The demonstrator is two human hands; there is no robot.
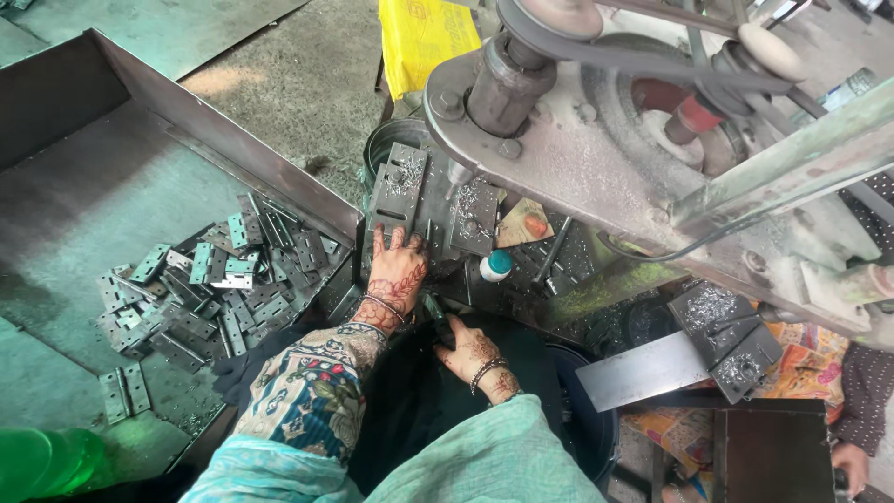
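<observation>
My left hand (396, 273) lies flat, fingers spread, on the dark metal work plate (438, 210) under the drill spindle (458, 175), just below a metal jig block (400, 186) covered in shavings. My right hand (470, 354) is lower, near my lap, closed around a dark green-handled tool (438, 321). A heap of grey metal hinges (214, 289) fills the tray (84, 205) to the left of my left hand.
The drill machine with belt and pulleys (596, 102) looms at upper right. A small white bottle with a teal cap (496, 266) stands beside the plate. Another jig (726, 340) and another person's hand (852, 463) are at the right. A yellow bag (419, 37) hangs behind.
</observation>
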